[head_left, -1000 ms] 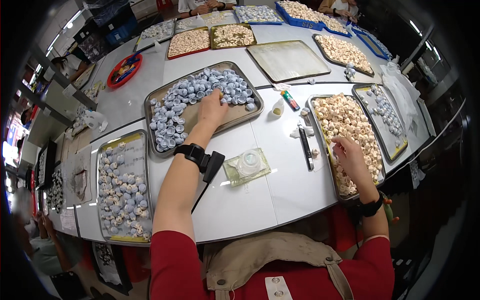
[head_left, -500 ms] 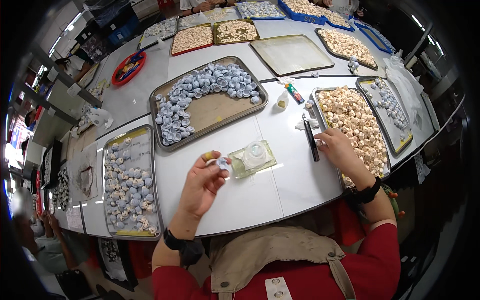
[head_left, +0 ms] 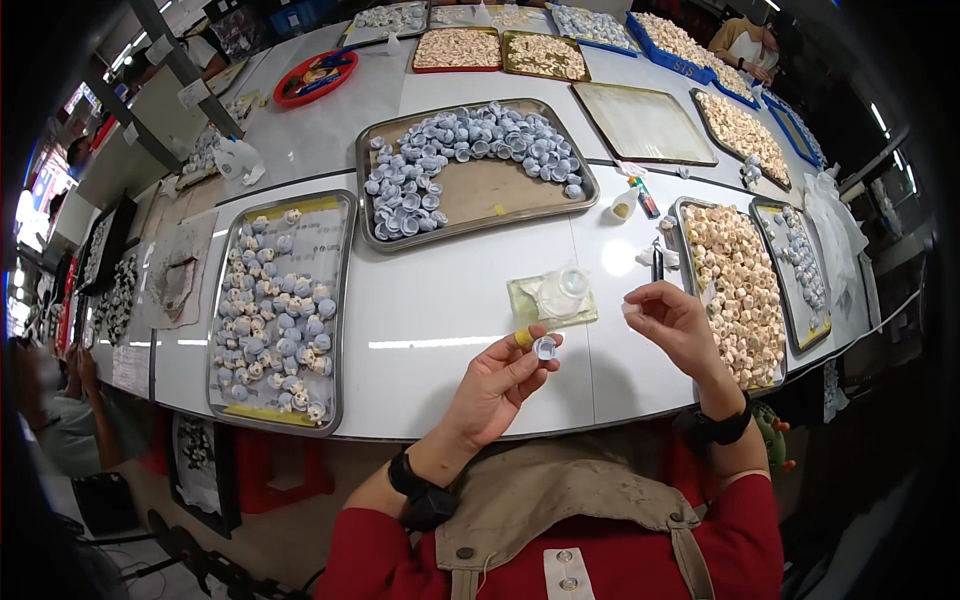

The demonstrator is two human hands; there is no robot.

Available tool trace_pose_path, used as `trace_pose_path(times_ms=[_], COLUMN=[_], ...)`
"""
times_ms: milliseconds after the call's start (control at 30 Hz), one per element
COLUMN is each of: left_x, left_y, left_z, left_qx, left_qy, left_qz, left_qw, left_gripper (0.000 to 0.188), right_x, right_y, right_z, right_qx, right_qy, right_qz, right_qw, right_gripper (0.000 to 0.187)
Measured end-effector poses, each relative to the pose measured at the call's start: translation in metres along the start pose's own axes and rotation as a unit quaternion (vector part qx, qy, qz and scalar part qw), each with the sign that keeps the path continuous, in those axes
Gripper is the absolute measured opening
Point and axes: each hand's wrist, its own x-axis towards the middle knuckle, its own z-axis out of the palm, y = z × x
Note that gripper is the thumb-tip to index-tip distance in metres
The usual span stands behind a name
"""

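Note:
My left hand [head_left: 500, 385] is closed, pinching a small pale-blue cup-shaped piece [head_left: 544, 348] with its hollow turned up. Facing it, a little to the right, my right hand [head_left: 678, 325] pinches a small cream-white piece [head_left: 631, 309] between thumb and fingertips. The two pieces are apart. Just beyond both hands, a round translucent tub [head_left: 571, 283] rests on a yellowish pad [head_left: 525, 305]. A black pen-like tool [head_left: 657, 262] lies past my right fingers. Beside that hand stands a metal tray [head_left: 683, 240] heaped with cream-coloured hollow pieces [head_left: 735, 290].
A large tray [head_left: 460, 205] of blue cups lies beyond the tub. On the left, another tray [head_left: 345, 260] holds pieces joined in blue and cream. A small bottle [head_left: 622, 207] and a green tube [head_left: 648, 200] stand near the right tray. A red basin [head_left: 316, 80] sits farther back.
The view has shifted, so the table contents appear moved. My right hand has drawn away from beside the heaped tray with the cream-white piece. My hands are closer together, and the blue cup's hollow now shows.

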Motion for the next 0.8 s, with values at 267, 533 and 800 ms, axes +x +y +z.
trace_pose_path(times_ms=[267,533,800], left_x=[-0.003,-0.004,-0.004], left_y=[0.0,0.004,0.006], left_z=[-0.015,-0.019,-0.022], left_qx=[0.013,0.005,0.001], left_qy=[0.015,0.007,0.007], left_qz=[0.006,-0.001,-0.007], left_qw=[1.0,1.0,1.0], left_gripper=[0.025,0.028,0.026], right_x=[0.031,0.047,0.057], right_y=[-0.028,-0.05,-0.044], right_z=[0.028,0.039,0.042], right_qx=[-0.178,-0.362,-0.469], right_qy=[0.008,0.01,0.001], right_qz=[-0.023,-0.133,-0.205], right_qw=[0.984,0.922,0.859], right_gripper=[0.02,0.017,0.014])
